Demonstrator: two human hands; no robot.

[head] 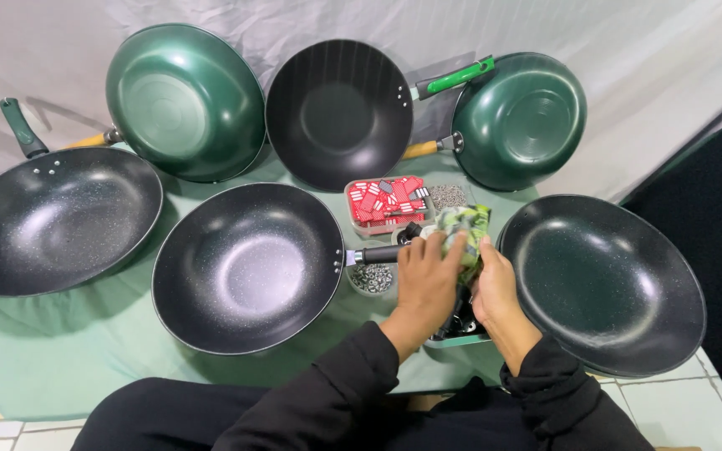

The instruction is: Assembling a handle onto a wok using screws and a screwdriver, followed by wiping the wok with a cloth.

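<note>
The person's two hands meet over the middle of the tabletop [60, 351], which is covered with a pale green cloth. The left hand [426, 280] and the right hand [495, 288] are both closed on a green patterned packet [466, 230], the left gripping it from the side with fingers curled over its top, the right holding it from below and behind. The packet sits just above a black handle [382, 253] that sticks out from the near centre wok [248, 267], a black speckled pan lying open side up. Under the hands is a tray [461, 338] with dark parts in it, mostly hidden. Just beyond the packet stands a clear box [388, 202] of red and grey small pieces, with a second box of grey metal bits [449, 196] beside it, and a small round tub of screws [371, 278] lies below the handle. To the right, close to the right wrist, lies a dark green wok [603, 284] with no handle in sight. At far left is another black speckled wok [52, 221] with a green handle [22, 128]. Along the back, propped against a white sheet [628, 33], stand three more: a green wok showing its underside [184, 100], a black wok facing forward [338, 113], and a second green underside [520, 119]. Both sleeves [336, 392] are black.
</note>
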